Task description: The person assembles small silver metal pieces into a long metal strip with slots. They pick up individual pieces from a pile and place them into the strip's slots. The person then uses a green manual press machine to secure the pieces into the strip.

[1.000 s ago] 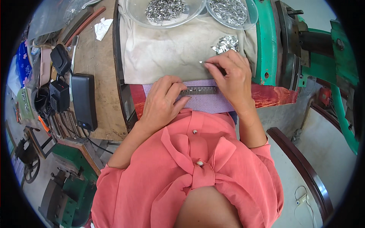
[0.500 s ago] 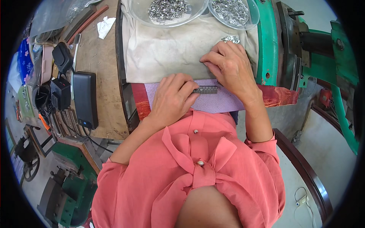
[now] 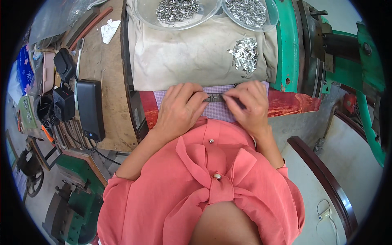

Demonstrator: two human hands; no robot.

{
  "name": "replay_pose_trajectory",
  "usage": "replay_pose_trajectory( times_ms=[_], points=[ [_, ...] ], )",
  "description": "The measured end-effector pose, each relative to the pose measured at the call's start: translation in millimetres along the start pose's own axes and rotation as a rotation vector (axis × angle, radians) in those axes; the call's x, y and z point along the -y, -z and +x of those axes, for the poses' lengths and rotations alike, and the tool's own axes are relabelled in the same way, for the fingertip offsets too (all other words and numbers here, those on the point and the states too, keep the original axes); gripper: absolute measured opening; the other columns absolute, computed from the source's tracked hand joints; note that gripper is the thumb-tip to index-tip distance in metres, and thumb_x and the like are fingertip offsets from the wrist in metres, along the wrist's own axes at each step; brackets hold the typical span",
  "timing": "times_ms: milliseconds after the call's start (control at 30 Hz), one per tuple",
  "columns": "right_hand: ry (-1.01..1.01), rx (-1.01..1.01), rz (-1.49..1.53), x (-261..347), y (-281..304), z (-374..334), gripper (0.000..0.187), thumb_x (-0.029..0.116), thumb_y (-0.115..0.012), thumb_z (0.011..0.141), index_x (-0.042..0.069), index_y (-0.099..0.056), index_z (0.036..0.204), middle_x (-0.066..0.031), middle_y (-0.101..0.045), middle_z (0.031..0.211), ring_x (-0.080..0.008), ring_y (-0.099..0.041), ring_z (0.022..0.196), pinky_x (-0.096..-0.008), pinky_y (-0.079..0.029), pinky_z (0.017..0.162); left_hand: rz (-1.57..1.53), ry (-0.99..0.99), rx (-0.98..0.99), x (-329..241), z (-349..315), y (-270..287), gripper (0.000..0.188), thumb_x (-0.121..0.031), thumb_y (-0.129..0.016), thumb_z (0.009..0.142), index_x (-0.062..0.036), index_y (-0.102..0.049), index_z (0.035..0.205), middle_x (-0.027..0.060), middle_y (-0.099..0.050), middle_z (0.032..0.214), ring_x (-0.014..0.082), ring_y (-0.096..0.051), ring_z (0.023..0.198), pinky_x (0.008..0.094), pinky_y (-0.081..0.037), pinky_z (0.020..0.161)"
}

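Observation:
A short grey metal bar with a row of slots [image 3: 214, 98] lies over a purple checked cloth [image 3: 218, 112] close to my body. My left hand [image 3: 183, 104] is closed on the bar's left end, thumb and forefinger pinching it. At the opposite end my right hand [image 3: 250, 105] has its fingertips pressed together against the bar. Whatever sits between those fingertips is hidden. Beyond my right hand, a heap of small shiny silver discs [image 3: 246, 56] rests on a beige cloth [image 3: 179, 57].
Two clear plastic bowls [image 3: 141, 15] of small metal pieces stand at the far side. A green machine [image 3: 288, 49] borders the right. On the wooden table [image 3: 112, 61] at left are a black power bank [image 3: 90, 108], a toothbrush [image 3: 78, 61] and cables.
My right hand has come nearer from the silver discs to the slotted bar's right end, uncovering the heap. My left hand stays on the bar.

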State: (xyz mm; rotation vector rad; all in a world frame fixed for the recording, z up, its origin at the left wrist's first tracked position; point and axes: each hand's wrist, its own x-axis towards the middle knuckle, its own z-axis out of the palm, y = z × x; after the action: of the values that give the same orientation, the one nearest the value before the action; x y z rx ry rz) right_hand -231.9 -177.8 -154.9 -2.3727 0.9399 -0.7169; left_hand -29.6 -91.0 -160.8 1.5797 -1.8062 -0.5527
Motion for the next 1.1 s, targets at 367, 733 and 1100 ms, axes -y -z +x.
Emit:
replay_pose_trajectory(
  times_ms=[367, 733, 1100],
  points=[
    [-0.058, -0.122, -0.182, -8.9, 8.5, 23.3, 0.015, 0.007, -0.081, 0.076, 0.009, -0.075, 0.089, -0.0033, -0.061, 0.079, -0.0222, -0.06, 0.076, -0.0366, -0.043, 0.071, 0.194, -0.15, 0.103, -7.0, 14.0, 3.7, 0.016, -0.006, -0.074, 0.074, -0.0068, -0.066, 0.088, 0.0045, -0.062, 0.095, 0.0237, -0.061, 0.088, 0.0368, -0.046, 0.078],
    [-0.001, -0.046, -0.272, -16.9, 1.6, 48.3, 0.011, 0.01, -0.079, 0.074, 0.011, -0.071, 0.082, -0.004, -0.058, 0.079, -0.026, -0.06, 0.075, -0.0388, -0.043, 0.071, 0.086, 0.024, -0.076, 2.2, 22.0, 15.7, 0.018, 0.0, -0.075, 0.071, -0.0066, -0.066, 0.086, 0.0043, -0.064, 0.092, 0.025, -0.06, 0.083, 0.0372, -0.044, 0.073],
    [-0.028, 0.059, 0.047, -3.5, 9.9, -1.8, 0.015, 0.007, -0.081, 0.072, 0.009, -0.071, 0.083, -0.0041, -0.061, 0.08, -0.0241, -0.06, 0.078, -0.0367, -0.043, 0.072, 0.071, -0.044, 0.04, -1.3, 5.6, 5.5, 0.02, -0.007, -0.078, 0.074, -0.0065, -0.068, 0.091, 0.0041, -0.063, 0.097, 0.0237, -0.061, 0.089, 0.0371, -0.044, 0.075]
  ],
)
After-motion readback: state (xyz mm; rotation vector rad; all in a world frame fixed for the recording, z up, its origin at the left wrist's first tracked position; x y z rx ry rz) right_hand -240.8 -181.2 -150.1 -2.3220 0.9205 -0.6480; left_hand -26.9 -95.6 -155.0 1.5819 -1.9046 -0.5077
